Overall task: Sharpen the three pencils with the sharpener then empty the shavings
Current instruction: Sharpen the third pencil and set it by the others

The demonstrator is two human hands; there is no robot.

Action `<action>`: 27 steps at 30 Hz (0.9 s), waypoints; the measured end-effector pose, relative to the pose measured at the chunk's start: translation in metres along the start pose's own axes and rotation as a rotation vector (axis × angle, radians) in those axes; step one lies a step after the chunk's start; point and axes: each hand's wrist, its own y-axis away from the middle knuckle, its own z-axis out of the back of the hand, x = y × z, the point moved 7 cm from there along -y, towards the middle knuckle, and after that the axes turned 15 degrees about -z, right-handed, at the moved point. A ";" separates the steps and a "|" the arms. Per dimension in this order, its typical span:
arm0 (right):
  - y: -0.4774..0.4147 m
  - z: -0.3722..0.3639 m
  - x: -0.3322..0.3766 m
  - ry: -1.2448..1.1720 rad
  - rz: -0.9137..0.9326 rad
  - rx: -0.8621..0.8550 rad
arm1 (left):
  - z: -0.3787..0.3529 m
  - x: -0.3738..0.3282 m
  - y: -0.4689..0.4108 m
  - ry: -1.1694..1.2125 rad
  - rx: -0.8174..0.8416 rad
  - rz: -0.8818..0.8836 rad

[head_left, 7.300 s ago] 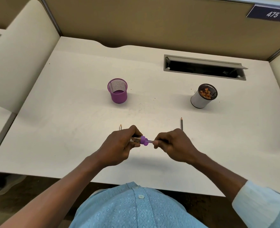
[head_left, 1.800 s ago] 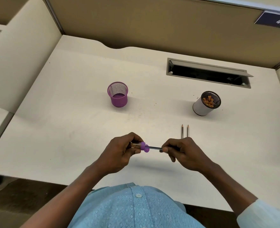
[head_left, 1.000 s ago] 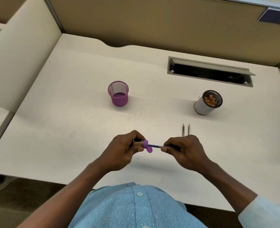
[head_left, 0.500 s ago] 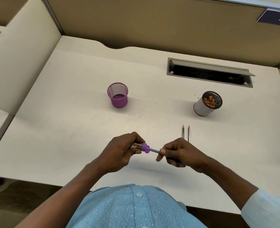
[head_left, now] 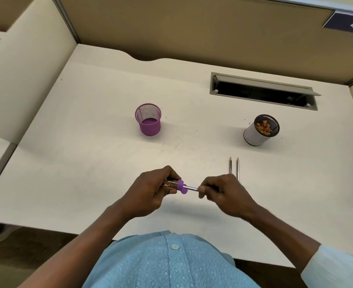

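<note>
My left hand (head_left: pixel 150 192) grips a small sharpener (head_left: pixel 179 186) with a purple cap and a clear barrel, held just above the desk's near middle. A thin pencil (head_left: pixel 191 188) sticks out of the cap to the right, and my right hand (head_left: pixel 223 194) pinches it close to the sharpener. Most of that pencil is hidden inside my right fist. Two other pencils (head_left: pixel 233 166) lie side by side on the desk just beyond my right hand, their sharp tips pointing away from me and their near ends hidden by my hand.
A purple mesh cup (head_left: pixel 148 119) stands at mid desk, left of centre. A white cup (head_left: pixel 258 130) with a black mesh rim holds orange-brown shavings at the right. A grey cable slot (head_left: pixel 262 92) lies open behind it. Beige partitions wall the desk (head_left: pixel 78 152).
A pencil left of my hands has gone and a second one now lies at the right. My right hand has closed in on the sharpener, with less pencil showing between my hands.
</note>
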 end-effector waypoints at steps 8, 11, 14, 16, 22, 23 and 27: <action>0.005 0.002 -0.004 -0.034 0.100 0.066 | -0.006 0.003 0.004 0.018 0.052 0.023; 0.017 0.011 0.007 0.183 0.378 -0.212 | -0.005 0.003 0.004 0.041 0.033 0.040; 0.031 0.010 0.014 0.391 0.503 -0.477 | -0.004 0.000 0.002 0.055 0.009 0.042; 0.032 0.008 0.014 0.399 0.454 -0.485 | -0.003 -0.001 0.002 0.057 -0.007 0.038; 0.005 -0.014 -0.012 -0.270 -0.279 0.376 | -0.005 -0.001 0.006 0.012 0.049 0.020; 0.005 -0.014 -0.010 -0.239 -0.235 0.382 | -0.006 -0.001 0.007 0.022 0.047 0.023; 0.010 0.004 0.002 0.074 0.166 -0.012 | -0.004 0.000 0.007 0.037 0.038 0.027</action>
